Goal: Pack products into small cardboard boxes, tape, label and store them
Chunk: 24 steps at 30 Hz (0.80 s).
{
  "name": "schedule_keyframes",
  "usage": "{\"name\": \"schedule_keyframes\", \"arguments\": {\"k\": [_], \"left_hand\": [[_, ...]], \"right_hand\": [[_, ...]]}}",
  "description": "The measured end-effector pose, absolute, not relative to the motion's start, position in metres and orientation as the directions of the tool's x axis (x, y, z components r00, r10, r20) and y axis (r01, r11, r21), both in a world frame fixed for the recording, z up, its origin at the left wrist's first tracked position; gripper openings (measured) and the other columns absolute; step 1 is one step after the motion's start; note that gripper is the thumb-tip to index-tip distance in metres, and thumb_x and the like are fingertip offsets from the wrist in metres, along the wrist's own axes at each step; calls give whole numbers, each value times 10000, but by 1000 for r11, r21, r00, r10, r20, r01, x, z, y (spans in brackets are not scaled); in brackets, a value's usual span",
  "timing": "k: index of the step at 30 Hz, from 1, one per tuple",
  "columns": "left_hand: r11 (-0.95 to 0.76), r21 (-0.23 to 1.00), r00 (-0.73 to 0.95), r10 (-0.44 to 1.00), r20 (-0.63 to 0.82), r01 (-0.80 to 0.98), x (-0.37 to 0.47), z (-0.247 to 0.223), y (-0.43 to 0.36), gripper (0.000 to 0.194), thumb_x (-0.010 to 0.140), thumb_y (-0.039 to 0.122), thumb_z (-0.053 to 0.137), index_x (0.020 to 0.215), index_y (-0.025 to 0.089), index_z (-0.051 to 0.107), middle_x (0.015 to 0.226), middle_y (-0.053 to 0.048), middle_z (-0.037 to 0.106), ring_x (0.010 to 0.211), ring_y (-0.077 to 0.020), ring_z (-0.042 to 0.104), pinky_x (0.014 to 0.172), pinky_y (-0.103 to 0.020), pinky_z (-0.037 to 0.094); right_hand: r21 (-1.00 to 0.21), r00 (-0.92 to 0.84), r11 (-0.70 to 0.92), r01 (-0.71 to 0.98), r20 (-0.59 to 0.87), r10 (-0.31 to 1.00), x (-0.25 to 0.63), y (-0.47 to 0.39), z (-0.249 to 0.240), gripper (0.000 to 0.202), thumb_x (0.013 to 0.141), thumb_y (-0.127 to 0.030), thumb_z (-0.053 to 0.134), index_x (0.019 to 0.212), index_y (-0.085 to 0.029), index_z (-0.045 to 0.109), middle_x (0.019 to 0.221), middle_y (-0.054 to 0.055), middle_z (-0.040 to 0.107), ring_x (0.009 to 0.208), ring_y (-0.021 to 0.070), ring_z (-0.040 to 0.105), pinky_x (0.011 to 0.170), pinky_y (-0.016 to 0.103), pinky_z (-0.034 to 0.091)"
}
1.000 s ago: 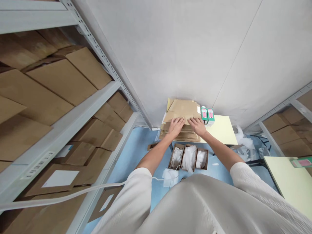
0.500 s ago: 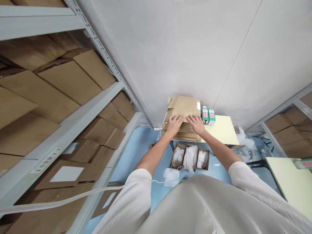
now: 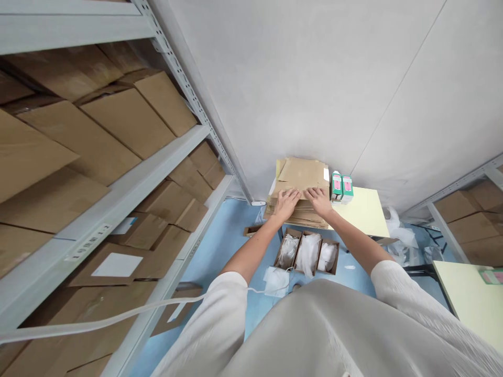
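Observation:
On a pale yellow table (image 3: 365,209) against the wall lies a stack of flattened cardboard boxes (image 3: 310,215). The topmost flattened cardboard box (image 3: 304,175) has a white label at its right. My left hand (image 3: 287,203), wearing a ring, is closed on the front edge of that box. Close beside it, my right hand (image 3: 318,200) is closed on the same edge, fingers over the top. The undersides of both hands are hidden. Just right of the stack stand two green-and-pink cartons (image 3: 341,187).
Below the table, open boxes (image 3: 310,254) hold white plastic wrapping. Shelving (image 3: 165,157) full of brown boxes lines the left. A white cable (image 3: 118,314) crosses the lower left. Another yellow table (image 3: 469,298) and boxes on a shelf (image 3: 475,220) are at the right.
The view has shifted slightly, so the stack sits a little further right and lower. Both hands stay at the top box's front edge, and its front now looks flatter.

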<state>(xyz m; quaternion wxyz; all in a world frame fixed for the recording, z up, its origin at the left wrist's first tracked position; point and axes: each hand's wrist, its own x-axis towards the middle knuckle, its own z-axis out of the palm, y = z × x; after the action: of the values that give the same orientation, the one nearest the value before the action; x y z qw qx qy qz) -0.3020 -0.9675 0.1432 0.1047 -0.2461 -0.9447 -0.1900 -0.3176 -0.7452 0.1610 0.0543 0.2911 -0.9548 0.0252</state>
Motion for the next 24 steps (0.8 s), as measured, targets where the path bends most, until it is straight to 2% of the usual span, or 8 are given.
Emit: {"name": "schedule_keyframes", "arguments": {"k": [6,11,17,24], "left_hand": [[877,217,-882,354,312,428,-293,130,-981,637,1030,154,457,1661,234,473,1647,-166,550,1558,-322,436,1273,-554,292],[923,178,-913,281,295,342,-298,119,-990,706,982,95,467,1677,216,438,1686,-171,503,1598,-319,381,1278,-568,286],[950,154,-938,227,262,273,-301,113,-995,851,919,46,491,1738,211,330,1753,-174,407,1617,-336,355,1284,-573,294],[966,144,-956,179,234,216,-305,110,-998,903,947,104,523,1780,181,183,1762,-209,376,1621,-357,342,1285,-607,279]], "right_hand": [[50,-835,849,-526,158,-527,-330,-717,156,614,1063,-162,422,1672,-225,466,1604,162,581,1473,347,434,1176,473,306],[108,-814,833,-542,176,-553,-345,-702,149,587,1061,-148,429,1637,-221,520,1531,164,629,1418,337,461,1149,446,304],[110,-825,841,-529,166,-540,-355,-693,141,572,1064,-150,411,1611,-237,554,1528,146,638,1396,328,459,1129,440,288],[106,-851,866,-489,160,-501,-360,-676,144,584,1056,-141,413,1611,-240,567,1578,132,613,1425,328,457,1135,444,292]]}}
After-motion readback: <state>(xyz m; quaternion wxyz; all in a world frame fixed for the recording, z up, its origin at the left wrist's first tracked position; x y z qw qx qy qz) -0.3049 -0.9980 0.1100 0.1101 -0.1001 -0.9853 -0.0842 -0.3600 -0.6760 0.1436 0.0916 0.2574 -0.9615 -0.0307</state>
